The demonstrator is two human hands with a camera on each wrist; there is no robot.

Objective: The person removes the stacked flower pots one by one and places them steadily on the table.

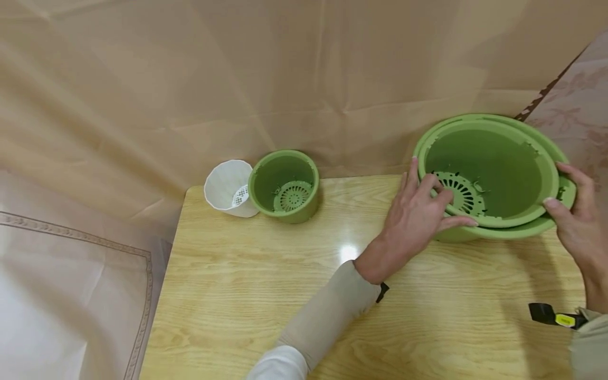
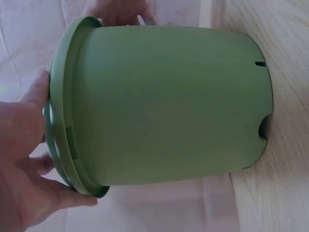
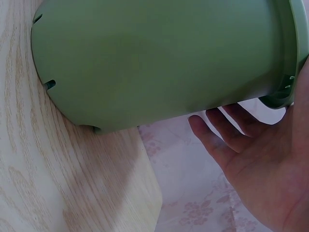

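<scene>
The left hand [image 1: 418, 214] grips the near-left rim of the large green pot [image 1: 494, 174] at the table's [image 1: 266, 295] far right corner, thumb hooked inside; the right hand [image 1: 575, 211] pinches the right rim. One pot sits nested inside another (not yet apart). Left, a small green pot [image 1: 285, 186] and white pot [image 1: 228, 188] hold nothing.
</scene>
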